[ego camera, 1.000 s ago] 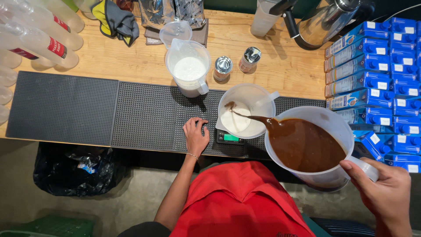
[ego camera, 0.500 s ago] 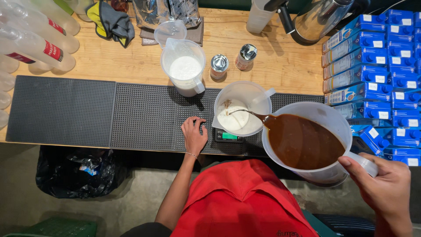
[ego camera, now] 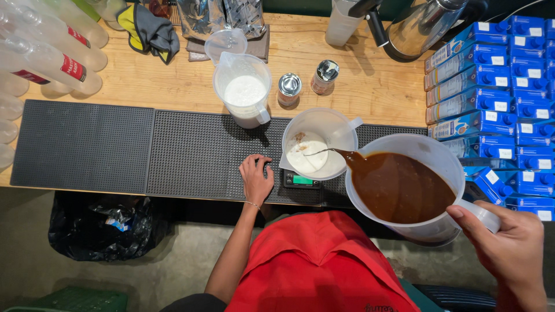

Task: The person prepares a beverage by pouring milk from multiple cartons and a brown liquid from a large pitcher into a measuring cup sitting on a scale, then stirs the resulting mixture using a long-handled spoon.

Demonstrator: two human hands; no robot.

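Note:
My right hand [ego camera: 510, 247] grips the handle of a large clear jug of brown liquid [ego camera: 402, 188], tilted to the left. A thin stream runs from its spout into a smaller clear jug [ego camera: 319, 144] that holds white liquid and stands on a small scale [ego camera: 302, 181]. My left hand [ego camera: 256, 178] rests flat on the black rubber bar mat [ego camera: 191, 153] just left of that scale, fingers slightly apart, holding nothing. Another clear jug of white liquid [ego camera: 244, 89] stands further back on the mat's edge.
Two small metal-lidded shakers [ego camera: 289, 88] [ego camera: 325, 76] stand on the wooden counter [ego camera: 144, 75]. Stacked blue cartons [ego camera: 497, 98] fill the right side, a metal kettle [ego camera: 422, 26] sits behind, clear bottles [ego camera: 46, 58] lie at left. A black rubbish bag [ego camera: 104, 222] is below the counter.
The brown jug stays tilted and keeps pouring; the stream has thinned. My left hand has stayed on the mat. The view has shifted slightly.

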